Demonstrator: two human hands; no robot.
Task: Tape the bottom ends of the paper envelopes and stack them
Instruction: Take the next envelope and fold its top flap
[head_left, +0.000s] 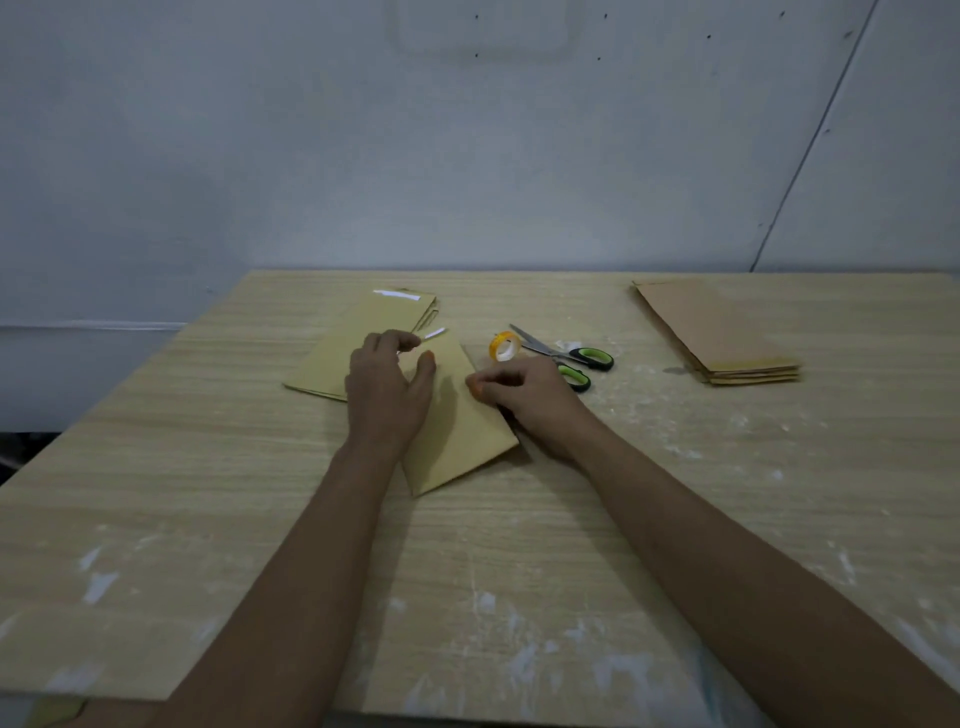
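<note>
My left hand (387, 387) lies flat on the envelope (460, 441), fingers perhaps pinching the tape strip (434, 334); right hand (524, 397) pinches its right edge. Its long axis runs away from me toward the taped stack (358, 332).

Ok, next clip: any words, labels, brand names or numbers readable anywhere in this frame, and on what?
None can be read.
Tape roll: dark marks on its yellow rim, too small and blurred to read.
Scissors: no visible marking.
Envelope under the hands and both envelope stacks: plain, no print visible.
</note>
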